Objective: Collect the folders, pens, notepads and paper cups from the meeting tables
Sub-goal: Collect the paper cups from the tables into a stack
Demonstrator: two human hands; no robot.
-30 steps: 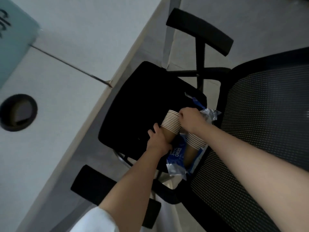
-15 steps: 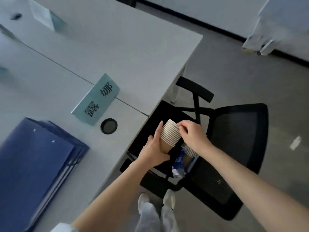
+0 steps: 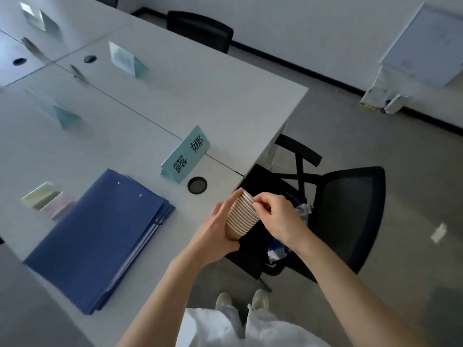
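gripping a nested stack of paper cups in the left hand, pinching its top rim with the right hand, above an office chair holding a crumpled blue wrapper.

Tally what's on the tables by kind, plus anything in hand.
Name cards: 4
Blue folder stack: 1
Pastel notepads: 2
Paper cup stack, held in the left hand, right hand at its rim: 1
Total: 8
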